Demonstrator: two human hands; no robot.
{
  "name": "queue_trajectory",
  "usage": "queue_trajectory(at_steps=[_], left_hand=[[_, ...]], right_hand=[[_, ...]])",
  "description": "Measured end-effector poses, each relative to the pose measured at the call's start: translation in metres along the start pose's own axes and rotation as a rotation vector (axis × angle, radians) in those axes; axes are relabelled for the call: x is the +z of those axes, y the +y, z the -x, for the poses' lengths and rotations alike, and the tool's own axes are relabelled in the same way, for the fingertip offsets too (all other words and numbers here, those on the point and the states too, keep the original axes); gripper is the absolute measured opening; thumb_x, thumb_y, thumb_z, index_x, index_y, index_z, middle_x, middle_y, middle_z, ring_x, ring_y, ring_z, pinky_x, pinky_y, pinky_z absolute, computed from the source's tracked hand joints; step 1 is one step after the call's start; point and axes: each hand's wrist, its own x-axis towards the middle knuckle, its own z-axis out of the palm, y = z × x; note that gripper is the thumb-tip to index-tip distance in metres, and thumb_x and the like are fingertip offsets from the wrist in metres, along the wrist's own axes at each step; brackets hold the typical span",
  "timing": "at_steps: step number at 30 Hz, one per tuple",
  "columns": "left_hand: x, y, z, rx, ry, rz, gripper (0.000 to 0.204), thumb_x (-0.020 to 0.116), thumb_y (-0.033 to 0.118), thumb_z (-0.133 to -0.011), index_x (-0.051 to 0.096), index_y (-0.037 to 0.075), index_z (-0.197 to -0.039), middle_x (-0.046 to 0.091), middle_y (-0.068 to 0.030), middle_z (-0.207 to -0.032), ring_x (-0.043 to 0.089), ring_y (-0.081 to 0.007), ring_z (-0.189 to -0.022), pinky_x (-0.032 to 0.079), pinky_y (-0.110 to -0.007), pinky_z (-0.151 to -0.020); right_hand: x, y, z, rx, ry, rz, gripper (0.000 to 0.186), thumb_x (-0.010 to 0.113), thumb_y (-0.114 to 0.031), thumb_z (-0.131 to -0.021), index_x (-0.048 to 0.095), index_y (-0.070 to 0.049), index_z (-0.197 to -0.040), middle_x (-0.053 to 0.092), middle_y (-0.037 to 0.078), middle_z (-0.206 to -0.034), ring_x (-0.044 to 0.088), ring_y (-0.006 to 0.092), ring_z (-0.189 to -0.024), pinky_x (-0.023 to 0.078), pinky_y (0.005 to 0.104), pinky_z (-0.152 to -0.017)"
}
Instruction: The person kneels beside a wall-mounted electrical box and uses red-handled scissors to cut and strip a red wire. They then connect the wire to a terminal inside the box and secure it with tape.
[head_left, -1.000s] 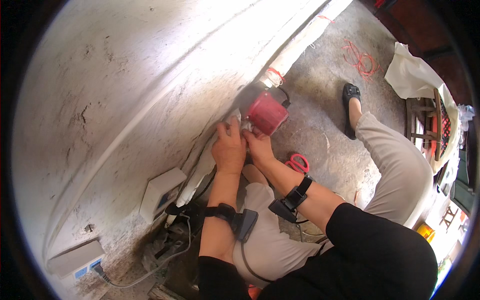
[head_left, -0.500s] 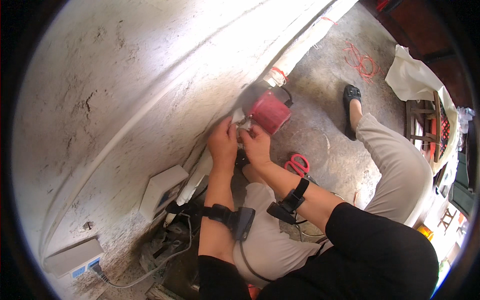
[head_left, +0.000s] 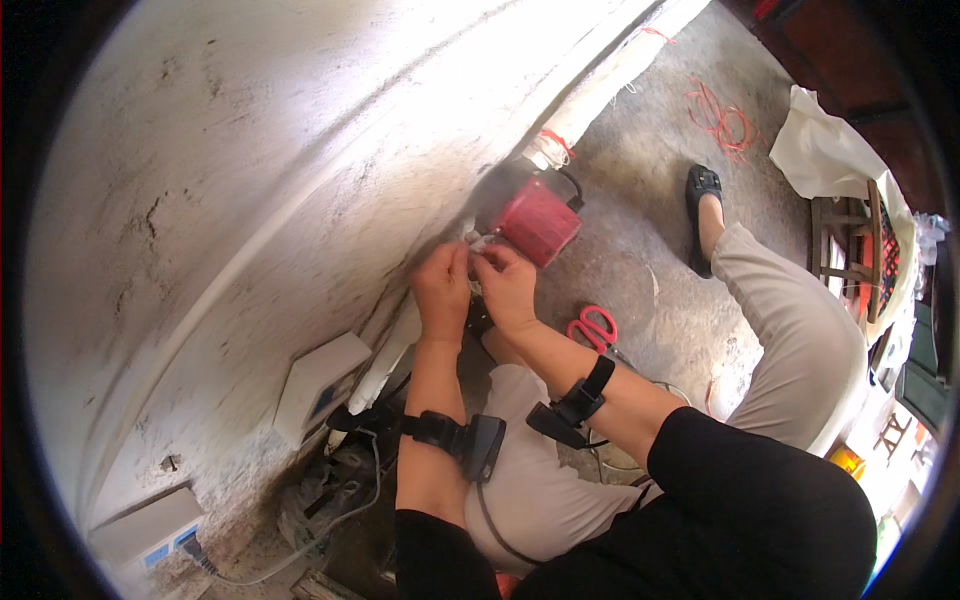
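My left hand (head_left: 441, 287) and my right hand (head_left: 508, 288) are close together in front of a red box-shaped machine (head_left: 540, 222) low beside the wall. The fingertips of both hands are pinched on a small whitish piece (head_left: 480, 242), which looks like thin fabric or plastic; its kind is unclear. It lies against the machine's near-left side, where a small metal part shows. Fingers and blur hide most of the piece. Dark straps with small black devices circle both forearms.
Red-handled scissors (head_left: 594, 328) lie on the floor right of my hands. A tangle of red string (head_left: 728, 125) lies farther off. A white box (head_left: 318, 385) leans by the wall, near a plugged-in grey cord (head_left: 340, 524). A wooden stool (head_left: 843, 240) stands at right.
My hands have shifted slightly left, with the fingertips closer together. Less of the whitish piece shows between them. The red machine stays in about the same place.
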Motion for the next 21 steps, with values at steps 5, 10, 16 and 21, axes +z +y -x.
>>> queue_trajectory(at_steps=[5,10,16,21], left_hand=[[0.001,0.003,0.002,0.108,-0.006,-0.038,0.012,0.055,0.011,-0.085,0.062,0.000,-0.085,0.060,-0.0177,-0.074,0.059,-0.0279,-0.063,0.046,-0.033,-0.059],[-0.002,0.005,0.005,-0.049,-0.058,0.050,0.013,0.058,0.010,-0.085,0.063,0.000,-0.092,0.065,-0.0139,-0.080,0.061,-0.0168,-0.069,0.047,-0.028,-0.064],[0.001,-0.002,0.004,0.267,-0.072,-0.220,0.014,0.057,0.006,-0.084,0.062,0.000,-0.095,0.063,-0.0163,-0.086,0.063,-0.0279,-0.075,0.049,-0.031,-0.065],[0.009,-0.005,0.006,0.377,-0.073,-0.347,0.024,0.054,0.002,-0.082,0.060,0.003,-0.105,0.059,-0.0160,-0.079,0.059,-0.0348,-0.072,0.048,-0.038,-0.061]], right_hand=[[-0.007,-0.005,0.002,0.177,-0.103,-0.065,0.024,0.057,-0.008,-0.081,0.063,0.003,-0.101,0.066,0.008,-0.084,0.058,0.0103,-0.074,0.046,0.0249,-0.067],[-0.012,-0.011,0.008,0.355,-0.205,-0.386,0.032,0.054,-0.006,-0.082,0.059,0.001,-0.113,0.063,0.004,-0.100,0.054,0.0102,-0.087,0.043,0.0228,-0.075],[-0.019,-0.022,-0.004,0.561,-0.318,-0.616,0.033,0.049,-0.004,-0.079,0.058,0.001,-0.110,0.061,0.006,-0.099,0.055,0.0162,-0.088,0.042,0.0275,-0.079],[-0.019,-0.032,-0.009,0.708,-0.273,-0.901,0.025,0.048,-0.004,-0.074,0.058,0.000,-0.096,0.057,0.006,-0.091,0.050,0.0182,-0.083,0.038,0.0303,-0.077]])
